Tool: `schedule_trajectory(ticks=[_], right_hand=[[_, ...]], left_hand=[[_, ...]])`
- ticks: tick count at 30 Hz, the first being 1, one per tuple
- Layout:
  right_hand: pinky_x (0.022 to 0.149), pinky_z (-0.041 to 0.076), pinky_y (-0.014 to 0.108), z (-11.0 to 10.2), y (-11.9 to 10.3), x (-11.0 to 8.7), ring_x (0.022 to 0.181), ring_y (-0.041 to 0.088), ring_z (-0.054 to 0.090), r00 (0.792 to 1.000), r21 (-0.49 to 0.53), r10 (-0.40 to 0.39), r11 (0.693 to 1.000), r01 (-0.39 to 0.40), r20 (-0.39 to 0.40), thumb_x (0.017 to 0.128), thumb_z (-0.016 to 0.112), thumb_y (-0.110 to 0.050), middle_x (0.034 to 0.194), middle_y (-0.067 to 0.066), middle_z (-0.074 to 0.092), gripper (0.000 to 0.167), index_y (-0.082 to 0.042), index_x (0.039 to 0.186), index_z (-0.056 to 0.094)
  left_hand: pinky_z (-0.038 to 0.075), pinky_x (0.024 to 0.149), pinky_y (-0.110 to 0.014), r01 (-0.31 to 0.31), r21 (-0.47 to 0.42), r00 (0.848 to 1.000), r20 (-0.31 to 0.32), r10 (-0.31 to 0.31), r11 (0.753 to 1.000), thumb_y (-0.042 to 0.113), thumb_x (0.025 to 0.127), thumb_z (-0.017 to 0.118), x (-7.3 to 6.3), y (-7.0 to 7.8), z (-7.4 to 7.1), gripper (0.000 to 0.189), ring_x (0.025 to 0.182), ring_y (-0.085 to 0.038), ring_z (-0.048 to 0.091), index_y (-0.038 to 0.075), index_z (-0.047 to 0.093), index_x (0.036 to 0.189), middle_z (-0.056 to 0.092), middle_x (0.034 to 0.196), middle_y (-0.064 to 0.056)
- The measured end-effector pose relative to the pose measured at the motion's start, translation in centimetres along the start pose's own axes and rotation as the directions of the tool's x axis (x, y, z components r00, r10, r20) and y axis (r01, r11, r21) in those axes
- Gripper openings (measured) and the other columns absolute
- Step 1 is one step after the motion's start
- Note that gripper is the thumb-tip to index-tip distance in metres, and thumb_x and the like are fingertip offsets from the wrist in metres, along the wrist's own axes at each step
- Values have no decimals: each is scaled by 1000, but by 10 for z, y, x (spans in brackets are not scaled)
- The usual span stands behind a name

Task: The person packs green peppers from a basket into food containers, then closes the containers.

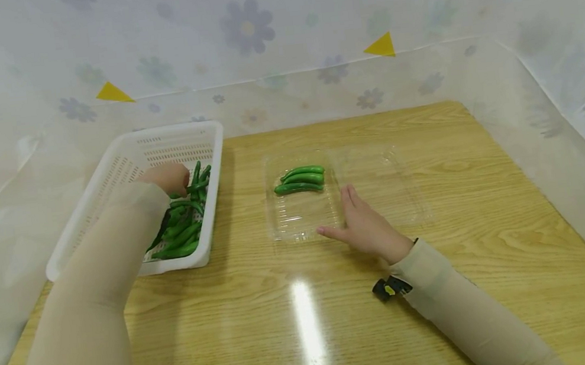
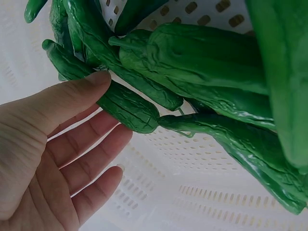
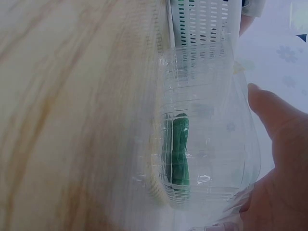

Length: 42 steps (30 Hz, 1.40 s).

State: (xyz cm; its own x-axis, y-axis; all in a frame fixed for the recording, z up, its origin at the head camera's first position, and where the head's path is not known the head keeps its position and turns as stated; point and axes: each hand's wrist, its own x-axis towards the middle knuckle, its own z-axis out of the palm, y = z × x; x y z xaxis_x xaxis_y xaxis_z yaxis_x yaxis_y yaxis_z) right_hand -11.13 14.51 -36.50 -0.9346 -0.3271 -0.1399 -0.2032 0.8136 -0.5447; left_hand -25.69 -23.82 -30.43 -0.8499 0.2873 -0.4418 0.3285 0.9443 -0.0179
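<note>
My left hand (image 1: 169, 177) reaches into a white plastic basket (image 1: 215, 214) that holds a pile of green chili peppers (image 1: 182, 230). In the left wrist view, its thumb and fingers pinch one wrinkled chili pepper (image 2: 127, 108), while other peppers lie close around it. Toward the right, a clear plastic clamshell box (image 1: 304, 220) lies unfolded with three green peppers (image 1: 300, 180) side by side in its left half. My right hand (image 1: 366, 222) rests at the box's near fold, fingers straight and thumb spread along the front rim.
The clear lid half (image 1: 379, 191) lies flat right of the box. Everything stands on a wood-grain table (image 1: 501, 232). Pale flowered sheeting (image 1: 298, 33) with yellow triangles encloses the back and sides. A black strap device (image 1: 389, 287) sits at the right wrist.
</note>
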Motion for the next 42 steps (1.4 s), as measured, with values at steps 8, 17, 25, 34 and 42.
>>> schedule_trajectory(ticks=[8, 17, 25, 34, 42], right_hand=[[110, 13, 46, 0, -1, 0, 138, 37, 3, 1000, 14, 8, 1000, -8, 5, 85, 54, -60, 150, 28, -6, 107, 9, 144, -3], [110, 12, 47, 1, -1, 0, 138, 36, 3, 1000, 29, 6, 1000, -6, 0, 85, 54, -60, 150, 28, -7, 108, 9, 144, -5], [110, 12, 47, 2, 0, 0, 138, 36, 1, 1000, 30, 12, 999, -12, 9, 85, 55, -59, 150, 27, -8, 107, 8, 144, -6], [110, 11, 47, 0, 0, 0, 138, 37, 2, 1000, 31, 14, 999, -14, 2, 85, 56, -59, 149, 28, -7, 108, 9, 143, -5], [110, 11, 46, 0, 1, 1, 138, 37, 2, 1000, 30, 11, 1000, -11, 2, 85, 56, -58, 150, 28, -7, 108, 9, 144, -5]], left_hand=[[31, 56, -33, -32, 11, 998, -50, 32, 999, 5, 86, 62, -1, -5, -1, 24, 56, -15, 31, 10, 48, 66, 36, 59, 0], [36, 59, -35, -64, 5, 994, -84, 64, 998, 8, 87, 64, -9, -13, -10, 10, 60, -16, 38, 5, 62, 77, 47, 66, -1], [28, 55, -32, -77, 16, 992, -96, 78, 997, 7, 91, 56, -21, -15, -23, 28, 54, -14, 28, 10, 49, 63, 31, 58, 1], [31, 60, -36, -54, 44, 994, -91, 58, 998, 7, 94, 51, -35, -11, -39, 21, 60, -17, 36, 8, 57, 74, 44, 65, -4], [39, 66, -40, -46, 110, 994, -96, 56, 993, 5, 94, 50, -42, -13, -54, 16, 72, -24, 50, -4, 63, 96, 59, 88, -16]])
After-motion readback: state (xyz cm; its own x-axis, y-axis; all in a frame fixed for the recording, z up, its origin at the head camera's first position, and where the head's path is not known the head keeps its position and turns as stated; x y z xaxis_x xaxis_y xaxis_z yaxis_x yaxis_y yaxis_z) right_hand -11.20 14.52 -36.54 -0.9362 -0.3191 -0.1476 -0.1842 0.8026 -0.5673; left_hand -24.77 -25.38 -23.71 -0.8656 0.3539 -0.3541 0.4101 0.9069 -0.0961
